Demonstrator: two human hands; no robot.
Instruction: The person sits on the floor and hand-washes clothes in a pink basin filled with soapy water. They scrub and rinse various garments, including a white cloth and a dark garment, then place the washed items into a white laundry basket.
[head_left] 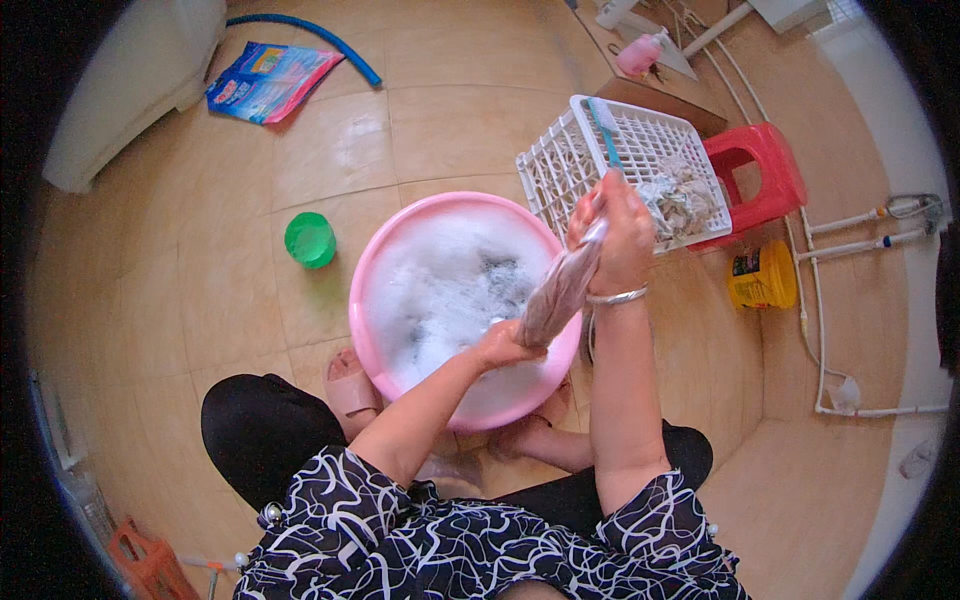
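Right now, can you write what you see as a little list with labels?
left hand: left hand grips the lower end of the twisted cloth
right hand: right hand grips the upper end of the same cloth
basin: pink basin full of white suds, below the cloth
basket: white basket behind the right hand, wrung laundry inside
stool: red stool beside the basket
floor: green cup left of the basin, yellow tub on the right

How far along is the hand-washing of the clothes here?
Done: wrung pieces lie in the white basket. In hand: the left hand and right hand twist a wet brownish garment over the pink basin. Left: dark cloth shows in the suds.
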